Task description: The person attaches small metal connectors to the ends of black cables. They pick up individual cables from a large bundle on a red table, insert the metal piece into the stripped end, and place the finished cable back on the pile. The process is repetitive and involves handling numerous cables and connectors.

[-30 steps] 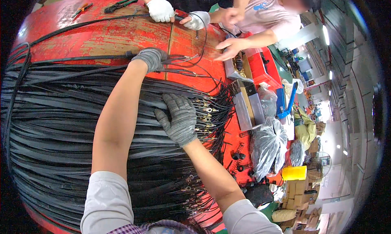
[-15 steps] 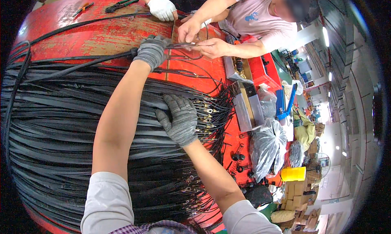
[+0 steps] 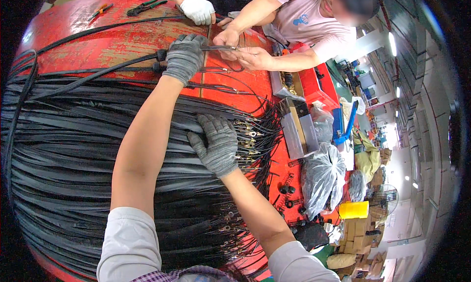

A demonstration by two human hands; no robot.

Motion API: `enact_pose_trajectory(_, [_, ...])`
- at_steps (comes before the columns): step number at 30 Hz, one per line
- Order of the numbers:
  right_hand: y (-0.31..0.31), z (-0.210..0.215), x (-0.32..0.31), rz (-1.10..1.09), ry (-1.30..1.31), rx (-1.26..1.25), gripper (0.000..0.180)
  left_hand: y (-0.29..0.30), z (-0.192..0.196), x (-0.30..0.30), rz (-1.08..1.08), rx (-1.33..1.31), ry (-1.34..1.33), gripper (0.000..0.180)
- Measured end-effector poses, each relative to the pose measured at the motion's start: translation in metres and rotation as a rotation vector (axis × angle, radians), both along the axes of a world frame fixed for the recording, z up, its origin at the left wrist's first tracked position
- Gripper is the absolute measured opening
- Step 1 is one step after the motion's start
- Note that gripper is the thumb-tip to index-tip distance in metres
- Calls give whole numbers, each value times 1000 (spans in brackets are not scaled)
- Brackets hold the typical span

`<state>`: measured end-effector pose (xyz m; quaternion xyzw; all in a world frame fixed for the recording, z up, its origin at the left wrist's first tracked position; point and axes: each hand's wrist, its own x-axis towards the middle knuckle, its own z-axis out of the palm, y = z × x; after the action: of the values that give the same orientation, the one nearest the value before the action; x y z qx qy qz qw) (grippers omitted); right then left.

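Observation:
My left hand (image 3: 185, 60), in a grey knitted glove, is closed around a black sheathed cable (image 3: 117, 66) near its end. Beyond the glove, the thin end of this cable reaches a co-worker's bare hands (image 3: 245, 54), whose fingers pinch it. My right hand (image 3: 216, 142), gloved alike, lies flat with its fingers apart on a thick bundle of black cables (image 3: 88, 159). Beside it, metal terminals (image 3: 252, 133) and thin wire ends stick out of the bundle on the right. Another person's white-gloved hand (image 3: 197, 10) is at a second cable on the far side.
Orange-handled pliers (image 3: 101, 11) and green-handled cutters (image 3: 146, 6) lie on the worn red table (image 3: 113, 41). To the right stand parts bins (image 3: 297, 127), a red box (image 3: 316, 86), a plastic bag (image 3: 324, 179) and a yellow container (image 3: 353, 210). Black springs and caps lie near the right edge.
My left hand has shifted up slightly, lifting the held cable a little off its earlier line. The co-worker's hands have moved slightly along its end. My right hand stays in place.

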<state>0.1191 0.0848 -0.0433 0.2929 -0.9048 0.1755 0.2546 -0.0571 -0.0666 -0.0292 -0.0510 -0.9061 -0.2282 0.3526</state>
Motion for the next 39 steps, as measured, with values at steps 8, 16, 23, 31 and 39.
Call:
enact_pose_trajectory(8, [1, 0, 0, -2, 5, 0, 42, -1, 3, 3, 15, -24, 33, 21])
enact_pose_trajectory(16, [-1, 2, 1, -9, 5, 7, 41, -3, 0, -4, 6, -60, 33, 22])
enact_pose_trajectory(23, [0, 0, -1, 8, 25, 2, 42, -4, 0, -1, -20, 8, 106, 21])
enact_pose_trajectory(31, [0, -1, 0, -12, 2, 6, 43, -3, 4, 3, -58, 16, 120, 14])
enact_pose_trajectory(39, [0, 2, 1, -9, 24, 10, 42, -4, 5, 3, -68, 43, 329, 11])
